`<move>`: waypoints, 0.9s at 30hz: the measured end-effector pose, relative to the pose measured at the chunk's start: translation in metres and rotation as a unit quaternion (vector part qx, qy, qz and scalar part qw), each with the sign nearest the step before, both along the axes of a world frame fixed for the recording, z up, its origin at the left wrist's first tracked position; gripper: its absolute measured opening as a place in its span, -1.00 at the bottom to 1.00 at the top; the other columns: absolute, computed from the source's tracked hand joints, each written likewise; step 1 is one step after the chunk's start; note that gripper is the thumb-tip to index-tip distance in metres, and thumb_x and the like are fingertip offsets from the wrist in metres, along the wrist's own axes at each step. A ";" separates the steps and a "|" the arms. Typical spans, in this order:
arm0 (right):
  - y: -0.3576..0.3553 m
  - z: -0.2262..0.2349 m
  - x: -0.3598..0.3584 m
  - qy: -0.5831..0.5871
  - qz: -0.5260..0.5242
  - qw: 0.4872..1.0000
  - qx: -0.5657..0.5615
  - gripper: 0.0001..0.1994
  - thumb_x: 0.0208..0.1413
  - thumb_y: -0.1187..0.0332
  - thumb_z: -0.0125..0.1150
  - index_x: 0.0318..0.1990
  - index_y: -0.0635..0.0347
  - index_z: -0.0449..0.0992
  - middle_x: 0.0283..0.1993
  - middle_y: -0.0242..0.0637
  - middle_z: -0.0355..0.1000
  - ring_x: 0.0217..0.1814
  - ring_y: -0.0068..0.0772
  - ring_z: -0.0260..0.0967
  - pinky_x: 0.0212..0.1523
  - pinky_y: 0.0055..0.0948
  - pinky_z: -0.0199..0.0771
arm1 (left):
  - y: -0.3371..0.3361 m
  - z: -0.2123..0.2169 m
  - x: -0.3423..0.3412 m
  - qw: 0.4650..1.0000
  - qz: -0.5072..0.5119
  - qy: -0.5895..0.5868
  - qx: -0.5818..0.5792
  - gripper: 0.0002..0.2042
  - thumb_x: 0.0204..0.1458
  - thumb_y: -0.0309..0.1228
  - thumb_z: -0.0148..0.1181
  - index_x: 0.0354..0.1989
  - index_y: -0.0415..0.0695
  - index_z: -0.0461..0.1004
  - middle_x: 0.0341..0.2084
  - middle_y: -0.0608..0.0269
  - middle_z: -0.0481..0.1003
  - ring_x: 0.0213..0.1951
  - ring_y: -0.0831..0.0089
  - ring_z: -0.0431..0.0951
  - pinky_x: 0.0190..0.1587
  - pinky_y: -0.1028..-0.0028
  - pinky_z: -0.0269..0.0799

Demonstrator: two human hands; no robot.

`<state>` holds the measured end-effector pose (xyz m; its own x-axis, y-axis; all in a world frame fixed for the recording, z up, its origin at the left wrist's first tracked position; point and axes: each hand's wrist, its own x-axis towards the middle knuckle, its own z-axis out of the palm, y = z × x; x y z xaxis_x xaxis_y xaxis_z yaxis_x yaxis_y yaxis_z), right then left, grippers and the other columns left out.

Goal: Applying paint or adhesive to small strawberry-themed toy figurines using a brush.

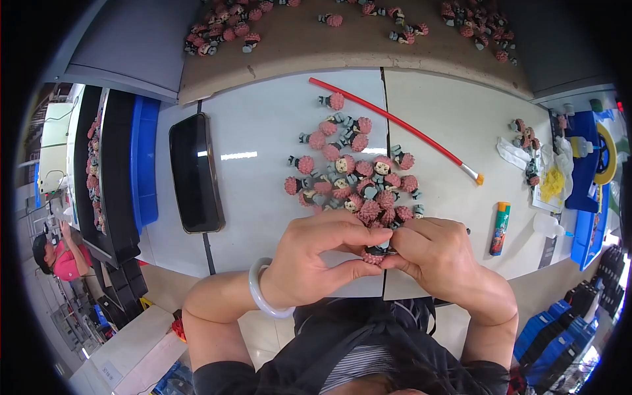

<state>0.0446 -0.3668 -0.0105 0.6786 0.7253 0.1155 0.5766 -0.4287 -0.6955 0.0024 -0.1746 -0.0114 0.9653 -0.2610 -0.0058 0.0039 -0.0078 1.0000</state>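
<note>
Between the thumb and fingers of my left hand (316,253) is a small pink-haired figurine (372,258), its hair end toward me. My right hand (431,247) is closed right beside it, its thumb and bent fingers meeting at the figurine. A small dark end (468,231) shows past the right knuckles; what that hand grips is mostly hidden. Just beyond both hands lies a loose heap of similar figurines (368,210) with pink hair, dark tops and grey legs, several face up.
Past the heap rests a red-handled brush (395,119). A phone (196,172) lies at the left, a glue-stick-like tube (500,228) at the right. More figurines cover a brown shelf (289,49). A blue tray (145,164) stands far left; a clear bottle (548,225) sits right. Another person (64,253) is far left.
</note>
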 end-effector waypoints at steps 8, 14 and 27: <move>0.002 0.000 0.000 0.007 0.002 1.000 0.004 -0.70 -0.21 0.20 0.25 -0.58 0.16 0.26 -0.63 -0.31 0.20 -0.63 -0.22 0.22 -0.65 -0.34 0.20 | 0.001 0.000 0.001 1.000 0.000 -0.004 0.016 -0.58 -0.38 -0.61 0.39 -0.22 -0.25 0.50 -0.45 0.20 0.44 -0.43 0.52 0.43 -0.37 0.58 0.38; 0.002 0.000 0.000 0.011 0.009 1.000 -0.003 -0.71 -0.19 0.21 0.24 -0.58 0.16 0.26 -0.62 -0.31 0.20 -0.61 -0.22 0.23 -0.64 -0.33 0.21 | 0.002 0.000 0.001 0.998 -0.003 -0.035 0.045 -0.58 -0.39 -0.60 0.40 -0.22 -0.25 0.50 -0.47 0.22 0.44 -0.46 0.53 0.42 -0.40 0.59 0.34; 0.002 0.004 -0.002 0.021 -0.007 1.000 -0.014 -0.73 -0.20 0.27 0.26 -0.57 0.17 0.25 -0.60 -0.30 0.22 -0.60 -0.20 0.24 -0.62 -0.32 0.23 | -0.001 0.001 0.003 0.993 0.013 -0.082 0.089 -0.59 -0.42 -0.56 0.42 -0.26 -0.25 0.52 -0.51 0.21 0.44 -0.50 0.52 0.40 -0.47 0.60 0.30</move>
